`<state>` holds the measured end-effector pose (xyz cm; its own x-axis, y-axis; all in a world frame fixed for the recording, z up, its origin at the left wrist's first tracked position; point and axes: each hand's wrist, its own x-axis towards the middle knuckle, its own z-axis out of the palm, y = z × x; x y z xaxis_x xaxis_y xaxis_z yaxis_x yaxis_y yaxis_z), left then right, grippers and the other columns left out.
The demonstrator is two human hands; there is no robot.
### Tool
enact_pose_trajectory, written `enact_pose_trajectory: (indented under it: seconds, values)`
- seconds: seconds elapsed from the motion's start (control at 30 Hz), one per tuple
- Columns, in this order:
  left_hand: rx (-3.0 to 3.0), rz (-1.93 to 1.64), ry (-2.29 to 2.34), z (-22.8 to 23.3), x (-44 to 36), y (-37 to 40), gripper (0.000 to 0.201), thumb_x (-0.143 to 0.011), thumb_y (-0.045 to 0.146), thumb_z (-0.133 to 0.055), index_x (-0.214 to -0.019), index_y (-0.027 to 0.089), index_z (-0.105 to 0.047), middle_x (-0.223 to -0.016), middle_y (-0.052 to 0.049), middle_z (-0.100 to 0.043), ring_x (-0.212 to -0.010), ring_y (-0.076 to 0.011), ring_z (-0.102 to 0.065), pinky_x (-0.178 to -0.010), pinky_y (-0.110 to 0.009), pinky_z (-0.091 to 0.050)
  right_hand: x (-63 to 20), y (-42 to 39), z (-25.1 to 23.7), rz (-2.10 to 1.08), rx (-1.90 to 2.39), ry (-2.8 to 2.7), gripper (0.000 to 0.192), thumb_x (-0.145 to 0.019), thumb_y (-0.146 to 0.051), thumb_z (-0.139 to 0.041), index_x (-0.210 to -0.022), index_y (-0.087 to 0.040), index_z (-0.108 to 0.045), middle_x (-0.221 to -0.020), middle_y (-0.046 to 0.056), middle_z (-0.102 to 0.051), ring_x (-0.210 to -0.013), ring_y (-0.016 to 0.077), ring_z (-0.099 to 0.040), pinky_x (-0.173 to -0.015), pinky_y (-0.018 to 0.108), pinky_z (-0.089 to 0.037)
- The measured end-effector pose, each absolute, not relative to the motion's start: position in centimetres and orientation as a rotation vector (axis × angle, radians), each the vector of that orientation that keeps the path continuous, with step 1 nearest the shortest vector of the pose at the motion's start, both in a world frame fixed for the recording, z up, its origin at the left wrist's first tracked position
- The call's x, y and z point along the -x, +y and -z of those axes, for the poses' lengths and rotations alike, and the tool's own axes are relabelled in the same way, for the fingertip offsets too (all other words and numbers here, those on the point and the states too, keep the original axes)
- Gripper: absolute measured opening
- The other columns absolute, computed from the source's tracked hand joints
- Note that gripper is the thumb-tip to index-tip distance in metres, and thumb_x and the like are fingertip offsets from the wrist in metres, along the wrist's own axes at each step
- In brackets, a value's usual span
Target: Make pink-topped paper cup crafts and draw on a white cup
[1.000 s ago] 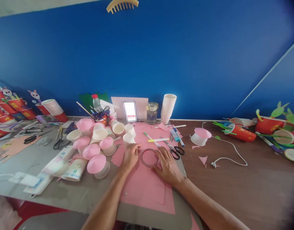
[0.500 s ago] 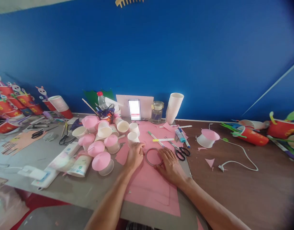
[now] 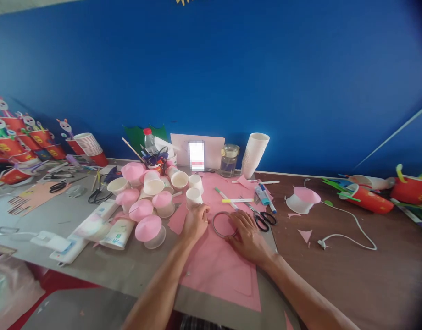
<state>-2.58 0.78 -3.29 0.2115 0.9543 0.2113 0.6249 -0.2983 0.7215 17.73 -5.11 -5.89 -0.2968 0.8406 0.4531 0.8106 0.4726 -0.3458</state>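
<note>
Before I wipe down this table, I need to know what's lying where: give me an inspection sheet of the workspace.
Surface: grey tabletop, with a brown surface at right.
Job's things: thin ring flat on pink paper.
Clutter: pink-topped cups at left; yellow marker beyond the ring; scissors to its right.
Hands: right hand spread, covering the ring's right edge; left hand left of it, grip unclear.
Cables: white cable on the brown surface; power strip at left.
Surroundings: blue wall behind.
</note>
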Motion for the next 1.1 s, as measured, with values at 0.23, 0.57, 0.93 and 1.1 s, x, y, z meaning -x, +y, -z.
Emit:
enact_pose_trajectory:
  seconds: [0.23,0.57,0.93,1.1]
  values:
    - [-1.942,-0.872,1.427,2.8,2.5,0.5,0.027,-0.081,0.003,-0.038,-0.083,0.017,-0.061,-0.085,-0.003,-0.067,-0.059,-0.0106,-0.062,-0.055,-0.020,-0.047,-18.4,-5.0,5.7,-0.084,1.354,-2.221,0.052,-0.085,-0.037,-0.056,-0.131,-0.013,-0.053,-0.132,0.018,-0.057,-0.131,0.0361,-0.042,-0.106,0.057,-0.034]
    - [-1.850,-0.844,1.417,3.1,2.5,0.6,0.027,-0.080,0.005,-0.037,-0.083,0.017,-0.061,-0.084,-0.002,-0.064,-0.050,-0.0078,-0.060,-0.050,-0.019,-0.049,-18.7,-5.1,5.7,-0.093,1.367,-2.274,0.055,-0.087,-0.040,-0.054,-0.134,-0.012,-0.050,-0.134,0.017,-0.055,-0.132,0.0370,-0.040,-0.107,0.056,-0.033]
    - [-1.888,-0.889,1.393,3.6,2.6,0.7,0.025,-0.079,0.005,-0.040,-0.082,0.017,-0.063,-0.086,-0.004,-0.065,-0.052,-0.0091,-0.060,-0.049,-0.020,-0.049,-18.8,-5.0,5.7,-0.049,1.393,-2.274,0.050,-0.086,-0.043,-0.055,-0.128,-0.016,-0.055,-0.132,0.015,-0.057,-0.132,0.0362,-0.040,-0.106,0.058,-0.034]
    - [-1.959,-0.986,1.373,3.6,2.5,0.9,0.028,-0.081,0.004,-0.041,-0.084,0.019,-0.064,-0.088,-0.005,-0.068,-0.080,-0.0160,-0.064,-0.069,-0.026,-0.054,-18.7,-5.1,5.3,-0.054,1.401,-2.276,0.051,-0.085,-0.041,-0.056,-0.130,-0.019,-0.054,-0.131,0.013,-0.058,-0.131,0.0354,-0.040,-0.106,0.059,-0.032]
